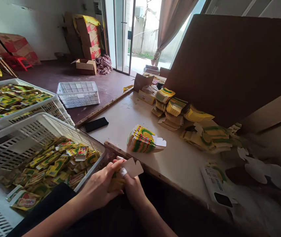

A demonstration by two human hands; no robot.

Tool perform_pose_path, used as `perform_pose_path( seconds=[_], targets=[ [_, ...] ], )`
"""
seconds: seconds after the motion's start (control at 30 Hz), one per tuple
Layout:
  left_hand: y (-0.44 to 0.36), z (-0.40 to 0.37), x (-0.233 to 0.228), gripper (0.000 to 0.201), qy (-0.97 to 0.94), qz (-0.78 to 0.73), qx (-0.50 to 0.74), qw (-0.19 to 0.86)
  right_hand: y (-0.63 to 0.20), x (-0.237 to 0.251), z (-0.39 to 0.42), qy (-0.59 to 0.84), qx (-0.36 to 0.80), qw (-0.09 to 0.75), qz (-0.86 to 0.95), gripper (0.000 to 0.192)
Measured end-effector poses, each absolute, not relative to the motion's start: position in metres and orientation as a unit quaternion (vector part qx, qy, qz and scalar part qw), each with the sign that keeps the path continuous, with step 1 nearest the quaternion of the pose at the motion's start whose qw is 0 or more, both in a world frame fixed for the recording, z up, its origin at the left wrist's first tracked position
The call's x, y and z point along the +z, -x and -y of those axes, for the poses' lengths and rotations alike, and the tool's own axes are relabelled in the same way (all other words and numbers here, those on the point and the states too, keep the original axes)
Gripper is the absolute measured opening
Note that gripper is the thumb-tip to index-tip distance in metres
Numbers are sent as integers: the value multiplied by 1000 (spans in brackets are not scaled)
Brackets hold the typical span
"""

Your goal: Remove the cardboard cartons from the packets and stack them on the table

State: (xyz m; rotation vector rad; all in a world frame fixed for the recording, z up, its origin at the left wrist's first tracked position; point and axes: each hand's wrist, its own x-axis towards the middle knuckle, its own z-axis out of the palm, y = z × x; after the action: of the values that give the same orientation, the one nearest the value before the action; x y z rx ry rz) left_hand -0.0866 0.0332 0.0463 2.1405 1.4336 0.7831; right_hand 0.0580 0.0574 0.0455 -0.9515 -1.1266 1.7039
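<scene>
My left hand is closed around a small yellow carton, whose pale flap sticks up on the right. From the other side my right hand grips the same carton, its thumb at the base of the flap. White wrapping covers the tip of that thumb. Most of the carton's body is hidden by the fingers. Just beyond my hands, a stack of flattened yellow-green cartons lies on the table. Left of my hands stands a white plastic crate holding many filled-out or flat yellow cartons.
A black phone lies by the table's left edge. More bundles of flat cartons are piled at the back. A second crate of cartons stands at far left, and an upturned white basket sits on the floor. A large brown board rises at right.
</scene>
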Motion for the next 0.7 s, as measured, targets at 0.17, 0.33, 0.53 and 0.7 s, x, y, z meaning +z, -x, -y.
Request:
perform_pose_path(
  seconds=[0.17, 0.33, 0.53, 0.7],
  targets=[
    [83, -33, 54, 70, -778, -515, 253, 254, -66, 45, -62, 381, 680, 416, 467, 56],
    [82, -35, 49, 47, -772, -543, 225, 242, -65, 30, -55, 361, 632, 441, 525, 70],
    [87, -38, 49, 63, -733, -580, 220, 280, -75, 17, -55, 282, 435, 375, 768, 46],
    [86, -42, 64, 58, -717, -602, 185, 300, -94, 20, -73, 254, 426, 348, 796, 32]
  ],
)
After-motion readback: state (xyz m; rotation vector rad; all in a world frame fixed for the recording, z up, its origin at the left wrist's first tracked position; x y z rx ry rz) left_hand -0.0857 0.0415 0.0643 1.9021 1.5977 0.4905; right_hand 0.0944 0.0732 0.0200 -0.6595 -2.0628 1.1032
